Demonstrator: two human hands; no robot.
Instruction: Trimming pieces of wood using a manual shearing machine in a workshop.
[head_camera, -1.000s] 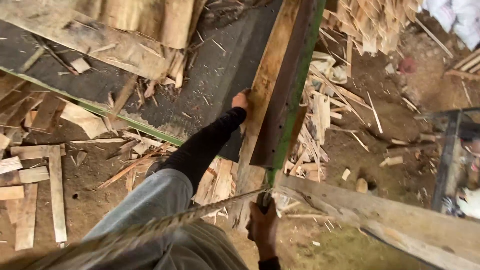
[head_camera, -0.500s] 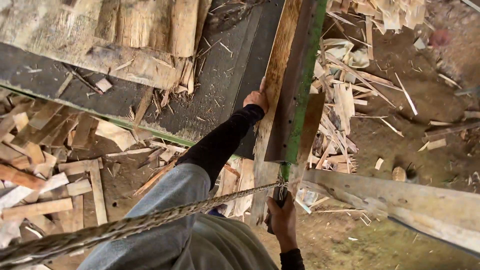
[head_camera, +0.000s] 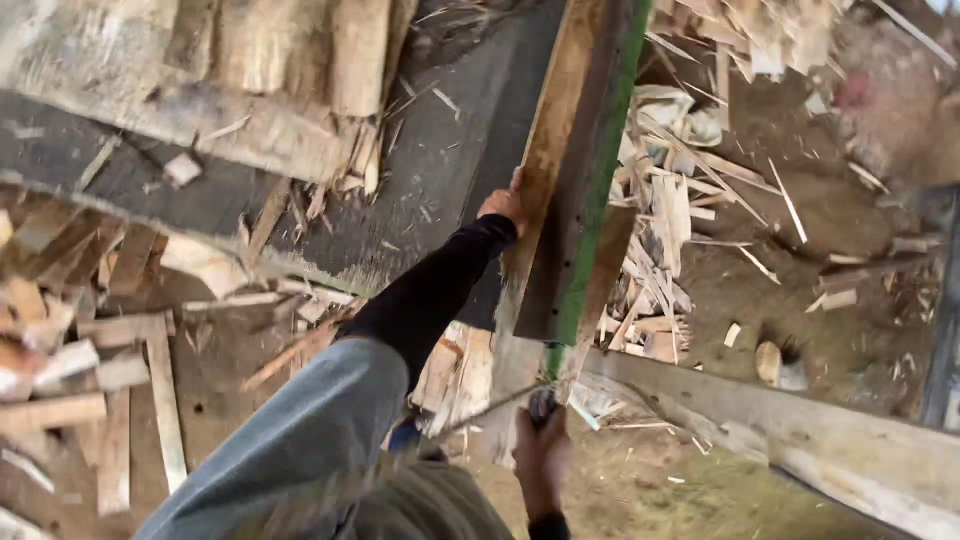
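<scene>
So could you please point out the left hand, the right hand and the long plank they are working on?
left hand (head_camera: 503, 203), head view, back of the hand.
right hand (head_camera: 541, 458), head view, back of the hand.
long plank (head_camera: 545, 150), head view, brown face above the left hand.

Hidden and cut off

Your left hand (head_camera: 503, 203) shows only its knuckles behind the plank (head_camera: 548, 170), whose far end leaves the frame. Your right hand (head_camera: 541, 457) is blurred, so you can't tell what it grips.
</scene>
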